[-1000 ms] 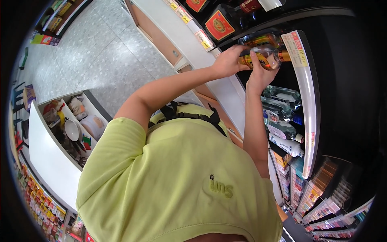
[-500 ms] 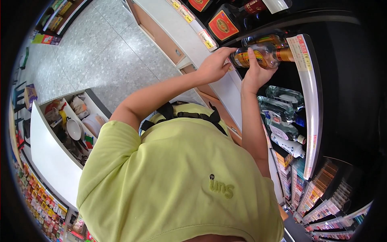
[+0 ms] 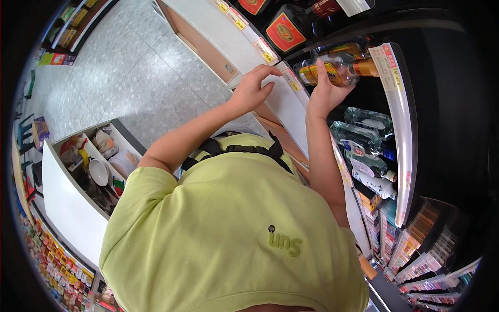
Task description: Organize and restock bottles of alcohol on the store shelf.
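Observation:
My right hand (image 3: 328, 96) is closed around a clear glass bottle (image 3: 338, 69) with a yellow label and a gold neck. The bottle lies across the view, its neck pointing right toward the price strip (image 3: 391, 73). Another bottle with an orange label (image 3: 340, 48) is close behind it, partly hidden. My left hand (image 3: 253, 89) is empty, its fingers bent and thumb apart, over the white shelf edge. Its fingertips are close to a red-and-yellow price tag (image 3: 292, 79), apart from the bottle.
Green-tinted bottles (image 3: 364, 136) and a white patterned bottle (image 3: 373, 183) stand on the shelf near my right forearm. Dark bottles with red labels (image 3: 286, 32) are further back. At left, an open drawer (image 3: 67, 177) holds a white ladle (image 3: 99, 172) and assorted items.
My left hand has let go of the bottle's base end and drawn back to the left. My right hand still grips the bottle, nearly in the same place.

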Available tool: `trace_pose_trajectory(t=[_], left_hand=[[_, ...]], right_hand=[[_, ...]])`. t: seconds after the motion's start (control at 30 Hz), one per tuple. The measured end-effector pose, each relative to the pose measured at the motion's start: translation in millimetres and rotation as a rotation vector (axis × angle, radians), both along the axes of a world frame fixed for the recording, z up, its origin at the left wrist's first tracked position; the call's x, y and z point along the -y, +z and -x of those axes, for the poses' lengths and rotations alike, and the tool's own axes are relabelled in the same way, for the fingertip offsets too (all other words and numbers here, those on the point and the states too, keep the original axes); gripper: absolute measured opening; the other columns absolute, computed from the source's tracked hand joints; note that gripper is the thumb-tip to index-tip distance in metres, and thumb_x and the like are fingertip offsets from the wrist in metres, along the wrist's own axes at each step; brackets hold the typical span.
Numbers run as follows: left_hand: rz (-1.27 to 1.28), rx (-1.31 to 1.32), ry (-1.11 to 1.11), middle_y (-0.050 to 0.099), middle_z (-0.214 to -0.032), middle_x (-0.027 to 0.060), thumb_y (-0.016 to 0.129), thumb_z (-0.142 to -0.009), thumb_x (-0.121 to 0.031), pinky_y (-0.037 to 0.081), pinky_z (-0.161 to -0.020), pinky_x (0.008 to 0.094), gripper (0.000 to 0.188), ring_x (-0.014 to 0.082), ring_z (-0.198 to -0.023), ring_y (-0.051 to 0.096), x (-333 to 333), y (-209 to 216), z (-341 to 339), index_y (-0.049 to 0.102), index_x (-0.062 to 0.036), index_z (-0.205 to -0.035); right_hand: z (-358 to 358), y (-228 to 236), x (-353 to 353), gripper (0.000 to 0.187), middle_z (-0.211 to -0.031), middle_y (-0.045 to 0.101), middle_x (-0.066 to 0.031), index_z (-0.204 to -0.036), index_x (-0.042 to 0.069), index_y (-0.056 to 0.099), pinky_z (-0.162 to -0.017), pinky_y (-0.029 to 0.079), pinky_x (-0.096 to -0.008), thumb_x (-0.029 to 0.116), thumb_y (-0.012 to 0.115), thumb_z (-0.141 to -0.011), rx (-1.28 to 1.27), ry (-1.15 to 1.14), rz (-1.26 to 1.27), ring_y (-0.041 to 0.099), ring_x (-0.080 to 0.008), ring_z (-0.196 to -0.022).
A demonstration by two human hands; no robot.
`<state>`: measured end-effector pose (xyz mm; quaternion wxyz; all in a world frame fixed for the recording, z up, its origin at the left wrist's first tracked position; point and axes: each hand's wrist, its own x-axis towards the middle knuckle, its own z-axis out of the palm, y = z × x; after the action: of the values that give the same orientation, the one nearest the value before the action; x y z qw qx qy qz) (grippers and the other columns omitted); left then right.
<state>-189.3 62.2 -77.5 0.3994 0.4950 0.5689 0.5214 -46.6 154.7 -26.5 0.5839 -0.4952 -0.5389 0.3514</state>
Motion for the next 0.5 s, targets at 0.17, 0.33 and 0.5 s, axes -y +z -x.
trace_pose_trajectory(t=[0.17,0.33,0.5], left_hand=[[0.028,-0.021,-0.057,0.063,-0.122,0.0085,0.061,-0.086,0.002,0.047,-0.098,0.0345,0.030,0.0236,-0.115,0.059,-3.6,14.0,-0.2,0.065,-0.0054,-0.115],[-0.011,-0.013,-0.069,0.062,-0.122,0.0087,0.061,-0.087,0.002,0.048,-0.100,0.0353,0.030,0.0233,-0.115,0.059,-4.4,6.6,5.7,0.065,-0.0055,-0.116],[-0.015,-0.016,-0.099,0.063,-0.119,0.0092,0.061,-0.087,0.001,0.049,-0.099,0.0357,0.030,0.0233,-0.115,0.060,-3.6,4.8,15.8,0.064,-0.0050,-0.116]], right_hand=[[2.3,-1.6,-1.1,0.089,-0.135,0.048,-0.0192,-0.139,-0.005,0.035,-0.103,0.044,-0.0361,0.020,0.089,-0.073,-0.003,-0.039,-0.026,0.053,-0.0251,-0.120],[2.1,2.5,5.9,0.081,-0.136,0.047,-0.0174,-0.139,-0.003,0.031,-0.106,0.039,-0.0349,0.012,0.084,-0.079,0.018,0.054,0.000,0.050,-0.0232,-0.122],[-12.6,-21.3,9.2,0.081,-0.137,0.045,-0.0194,-0.139,-0.005,0.031,-0.108,0.039,-0.0362,0.018,0.084,-0.081,0.017,0.031,0.065,0.048,-0.0246,-0.125]])
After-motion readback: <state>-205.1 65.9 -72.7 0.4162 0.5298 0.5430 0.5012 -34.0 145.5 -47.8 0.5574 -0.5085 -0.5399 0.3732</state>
